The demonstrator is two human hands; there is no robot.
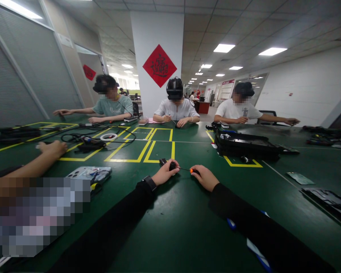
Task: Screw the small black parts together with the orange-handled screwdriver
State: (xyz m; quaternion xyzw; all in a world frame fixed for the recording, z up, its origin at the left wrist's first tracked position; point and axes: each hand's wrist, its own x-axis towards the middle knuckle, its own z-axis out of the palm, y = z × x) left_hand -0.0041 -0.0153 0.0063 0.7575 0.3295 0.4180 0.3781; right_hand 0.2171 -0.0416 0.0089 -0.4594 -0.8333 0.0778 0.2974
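one screwdriver [191,170], over the desk [176,231] between both hands: judged light, stiff; hold by its handle [197,172], as the right hand [205,178] does, fingers curled close. one black part [172,165] (likely rigid plastic), in the left hand [165,173], fingers clasped round it.

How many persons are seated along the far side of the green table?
3: a person in pale green at left, a second person before the white pillar, a third person at right. None seems hidden.
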